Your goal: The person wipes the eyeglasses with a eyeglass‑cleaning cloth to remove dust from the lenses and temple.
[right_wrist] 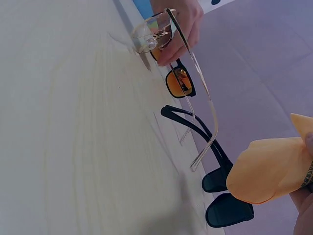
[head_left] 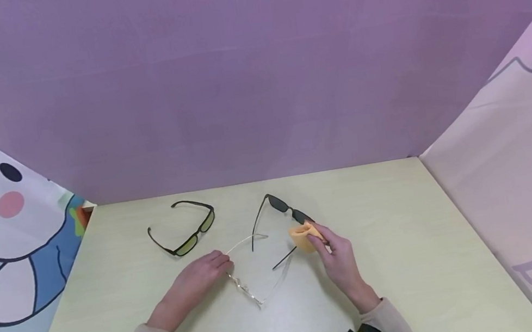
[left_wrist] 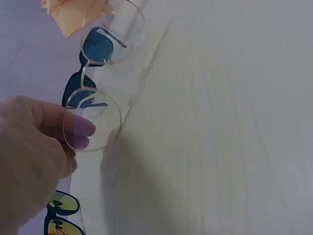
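Clear glasses (head_left: 247, 290) in left hand (head_left: 203, 276), orange cloth (head_left: 302, 237) in right hand (head_left: 340, 260)

The left fingers grasp one side of the clear glasses, mid-table between the hands; the lens front runs from 10 to 4 o'clock, its arms toward 1 or 2. The right thumb and fingers pinch the folded cloth, which partly covers the sunglasses (head_left: 278, 203); their arms point toward 7. Black-framed glasses (head_left: 188, 245) lie at 11 o'clock from the left hand, arms toward 10. The table (head_left: 419, 258) meets a purple backdrop (head_left: 249, 107) at 12 and stretches well past the right hand toward 3.
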The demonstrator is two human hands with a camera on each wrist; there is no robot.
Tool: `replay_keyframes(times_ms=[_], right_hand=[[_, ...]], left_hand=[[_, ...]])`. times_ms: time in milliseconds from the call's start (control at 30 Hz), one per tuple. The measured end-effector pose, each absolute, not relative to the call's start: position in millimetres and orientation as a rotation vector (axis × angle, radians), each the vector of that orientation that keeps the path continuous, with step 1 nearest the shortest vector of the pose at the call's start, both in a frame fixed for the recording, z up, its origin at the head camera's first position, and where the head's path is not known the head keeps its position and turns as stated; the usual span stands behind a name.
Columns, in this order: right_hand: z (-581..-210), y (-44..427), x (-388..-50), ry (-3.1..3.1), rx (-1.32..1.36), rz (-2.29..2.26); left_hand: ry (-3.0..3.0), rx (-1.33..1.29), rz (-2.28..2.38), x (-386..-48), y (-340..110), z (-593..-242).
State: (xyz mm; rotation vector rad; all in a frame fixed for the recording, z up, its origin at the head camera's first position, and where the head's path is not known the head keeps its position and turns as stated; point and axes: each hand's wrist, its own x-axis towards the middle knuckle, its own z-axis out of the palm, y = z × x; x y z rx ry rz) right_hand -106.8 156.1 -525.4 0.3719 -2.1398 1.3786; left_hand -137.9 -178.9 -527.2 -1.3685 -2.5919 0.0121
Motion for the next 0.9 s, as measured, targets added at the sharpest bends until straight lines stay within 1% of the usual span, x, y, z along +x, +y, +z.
replay_keyframes(times_ms=[100, 200, 333, 567, 767, 900], right_hand=[[-512, 152, -103, -2.136, 0.374, 1.38], [-512, 153, -103, -2.142, 0.388, 1.384], [-526, 158, -107, -2.162, 0.4, 1.394], [-526, 158, -107, -2.161, 0.393, 1.371], [-523, 162, -108, -2.143, 0.348, 1.383], [-518, 167, -111, -2.105, 0.288, 1.423]], left_hand=[[-2.527, -1.426, 0.051, -135, -183, -528], [-2.437, -1.48, 0.079, -129, -185, -529], [-2.351, -1.527, 0.073, -120, -184, -528], [-2.283, -1.552, 0.019, -107, -179, -524], [-2.288, -1.54, -0.146, -95, -171, -522], [-2.302, -1.479, -0.402, -87, -165, -518]])
